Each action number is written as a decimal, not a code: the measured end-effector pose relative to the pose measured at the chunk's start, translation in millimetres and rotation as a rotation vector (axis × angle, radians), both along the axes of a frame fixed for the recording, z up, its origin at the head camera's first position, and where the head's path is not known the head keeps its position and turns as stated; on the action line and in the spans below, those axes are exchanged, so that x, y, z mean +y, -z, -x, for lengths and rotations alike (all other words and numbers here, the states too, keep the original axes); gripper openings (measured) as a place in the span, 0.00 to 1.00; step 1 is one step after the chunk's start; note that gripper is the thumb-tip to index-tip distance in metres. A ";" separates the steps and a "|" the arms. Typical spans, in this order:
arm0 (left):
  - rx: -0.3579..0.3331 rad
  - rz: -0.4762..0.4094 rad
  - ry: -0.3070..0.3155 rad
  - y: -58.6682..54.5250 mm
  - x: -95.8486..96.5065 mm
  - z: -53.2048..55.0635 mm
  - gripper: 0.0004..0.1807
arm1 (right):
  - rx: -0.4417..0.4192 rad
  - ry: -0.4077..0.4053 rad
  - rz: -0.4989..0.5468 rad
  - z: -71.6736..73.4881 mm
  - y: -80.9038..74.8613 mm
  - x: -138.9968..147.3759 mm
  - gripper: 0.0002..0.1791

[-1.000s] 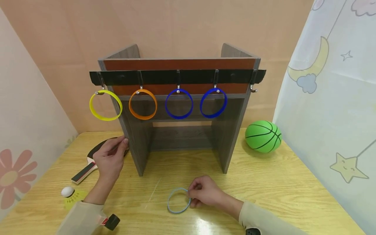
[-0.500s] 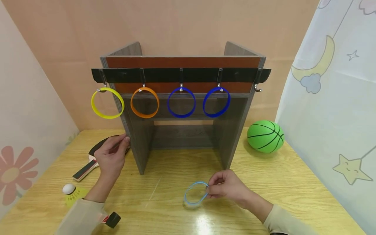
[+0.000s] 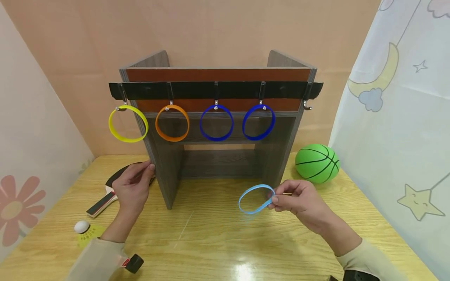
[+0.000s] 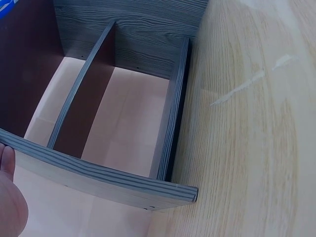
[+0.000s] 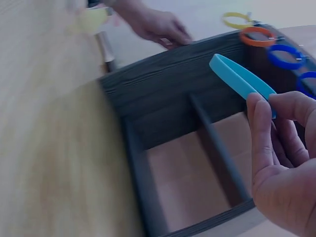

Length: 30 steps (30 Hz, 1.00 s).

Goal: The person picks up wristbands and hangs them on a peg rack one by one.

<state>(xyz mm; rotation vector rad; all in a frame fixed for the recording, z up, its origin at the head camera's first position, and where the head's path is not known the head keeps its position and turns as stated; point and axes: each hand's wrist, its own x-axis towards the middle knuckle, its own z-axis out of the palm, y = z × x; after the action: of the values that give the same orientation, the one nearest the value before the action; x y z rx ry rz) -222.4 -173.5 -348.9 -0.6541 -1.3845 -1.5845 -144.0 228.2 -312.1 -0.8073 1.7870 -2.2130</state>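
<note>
My right hand (image 3: 304, 201) pinches a light blue silicone wristband (image 3: 261, 207) between thumb and fingers. The band hangs over the table in front of the shelf's right panel. In the right wrist view the wristband (image 5: 234, 79) juts from the fingertips. My left hand (image 3: 133, 187) holds the front edge of the left panel of a grey wooden shelf (image 3: 160, 168). A black rail (image 3: 193, 90) with hooks crosses the shelf's top. From it hang a yellow band (image 3: 111, 127), an orange band (image 3: 157, 130) and two dark blue bands (image 3: 258, 137). The rightmost hook (image 3: 307, 106) is bare.
A green ball (image 3: 317, 164) with black lines lies right of the shelf. Left of it, a table tennis paddle (image 3: 102, 204) lies partly behind my left hand. A yellow shuttlecock (image 3: 86, 233) is close to my left forearm. Cloth panels border the wooden table (image 3: 197, 257).
My right hand has lifted the light blue wristband off the table and carried it right and toward the shelf. The left hand stays at the shelf's left panel.
</note>
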 end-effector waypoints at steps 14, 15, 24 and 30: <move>0.005 -0.009 0.027 -1.4 0.3 -0.7 0.07 | 0.078 0.003 0.458 -0.8 -45.9 7.3 0.17; 0.004 -0.009 0.028 -1.4 0.3 -0.6 0.08 | 0.078 0.006 0.492 -0.4 -48.1 7.8 0.16; -0.001 -0.010 0.027 0.0 -0.3 0.1 0.08 | 0.053 -0.041 0.753 4.9 -70.7 14.4 0.15; -0.006 -0.002 0.008 1.3 -0.8 0.0 0.08 | 0.029 -0.083 0.846 10.3 -81.2 16.1 0.16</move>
<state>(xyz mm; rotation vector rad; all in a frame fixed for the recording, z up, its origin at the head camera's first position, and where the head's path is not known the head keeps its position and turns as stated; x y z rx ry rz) -222.4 -174.3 -350.2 -0.6544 -1.3868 -1.5948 -154.3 244.3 -230.9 -1.0101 0.7333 -2.8961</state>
